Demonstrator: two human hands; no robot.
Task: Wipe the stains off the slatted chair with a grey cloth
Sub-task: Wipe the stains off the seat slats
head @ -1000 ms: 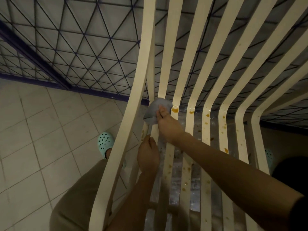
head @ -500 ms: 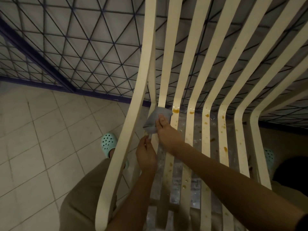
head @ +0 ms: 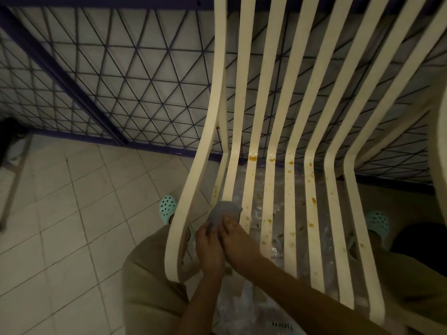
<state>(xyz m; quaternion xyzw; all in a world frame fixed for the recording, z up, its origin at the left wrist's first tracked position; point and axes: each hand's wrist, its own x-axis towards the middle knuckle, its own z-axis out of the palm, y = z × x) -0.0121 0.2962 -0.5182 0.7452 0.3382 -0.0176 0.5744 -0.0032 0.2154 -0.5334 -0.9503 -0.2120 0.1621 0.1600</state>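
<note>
The right hand [head: 233,235] is gripping the grey cloth [head: 225,212] against the slatted chair's [head: 270,117] seat at six o'clock. The left hand [head: 209,246] is curling beside it, hold unclear. Stains [head: 252,158] are showing toward three o'clock.

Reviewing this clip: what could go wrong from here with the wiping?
The grey cloth is bunched small on one slat, so it may smear rather than lift the orange stains on the other slats. With right hand and left hand crowded at it, it could drop through a gap onto the plastic sheet.
</note>
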